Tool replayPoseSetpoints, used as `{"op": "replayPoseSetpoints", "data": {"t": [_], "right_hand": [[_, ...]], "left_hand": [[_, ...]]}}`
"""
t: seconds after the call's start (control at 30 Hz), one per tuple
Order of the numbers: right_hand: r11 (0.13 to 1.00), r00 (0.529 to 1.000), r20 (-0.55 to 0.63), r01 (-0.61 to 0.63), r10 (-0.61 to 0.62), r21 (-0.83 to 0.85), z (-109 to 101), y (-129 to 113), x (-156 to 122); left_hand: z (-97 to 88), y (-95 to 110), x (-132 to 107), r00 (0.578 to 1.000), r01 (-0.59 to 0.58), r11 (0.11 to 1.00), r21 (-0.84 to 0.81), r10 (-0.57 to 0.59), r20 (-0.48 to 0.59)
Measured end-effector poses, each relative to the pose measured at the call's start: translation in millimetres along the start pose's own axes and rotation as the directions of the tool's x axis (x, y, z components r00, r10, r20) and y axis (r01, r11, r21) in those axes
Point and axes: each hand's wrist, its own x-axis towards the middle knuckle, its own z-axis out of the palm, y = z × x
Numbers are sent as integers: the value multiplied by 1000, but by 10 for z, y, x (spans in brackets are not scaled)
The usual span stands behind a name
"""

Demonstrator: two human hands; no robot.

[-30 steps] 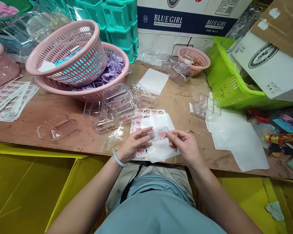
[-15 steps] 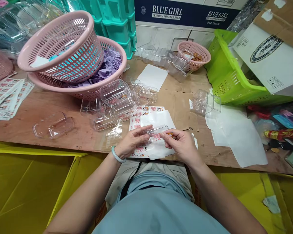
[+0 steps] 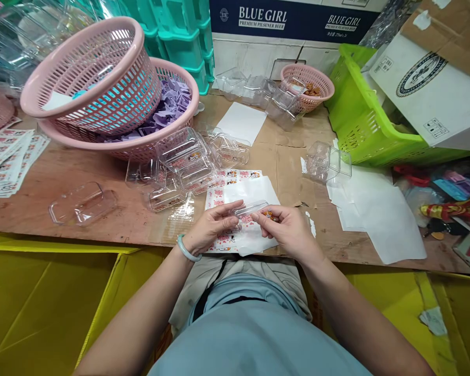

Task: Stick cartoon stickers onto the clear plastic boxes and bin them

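My left hand grips the left end of a small clear plastic box, thumb on the near side. On the box lies a sticker with red lettering and a cat drawing. The fingers of my right hand are closed on the sticker's right end, thumb over the box. Whether the sticker is fully stuck down I cannot tell. Beneath both hands are a printed sticker sheet and white backing paper. Several clear boxes with similar stickers are piled just beyond my left hand.
Pink baskets, the lower holding purple pieces, stand back left. A clear box and sticker sheets lie left. At right are a clear box, white papers and a green crate. A small pink basket holds brown pieces.
The view has shifted slightly. My right thumb and fingers have moved a little to the left over the sticker, while my left hand keeps its hold on the box.
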Motion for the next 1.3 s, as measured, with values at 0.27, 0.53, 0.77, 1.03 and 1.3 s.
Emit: {"op": "replayPoseSetpoints", "data": {"t": [0.27, 0.53, 0.77, 1.03, 1.3], "right_hand": [[999, 1000, 0, 10, -10, -31, 2, -32, -4], [994, 999, -34, 37, -41, -106, 34, 16, 10], [725, 900, -122, 249, -418, -642, 153, 22, -68], [387, 725, -43, 317, -688, -866, 172, 225, 7], [718, 700, -410, 211, -585, -663, -12, 500, 108]], "left_hand": [[-5, -16, 6, 1000, 3, 1000, 3, -3, 11], [54, 5, -6, 1000, -19, 1000, 16, 19, 20], [271, 2, -3, 978, -145, 981, 129, 163, -134], [279, -32, -10, 970, -145, 972, 184, 176, -169], [251, -76, 8, 970, -138, 975, 172, 168, -178]]}}
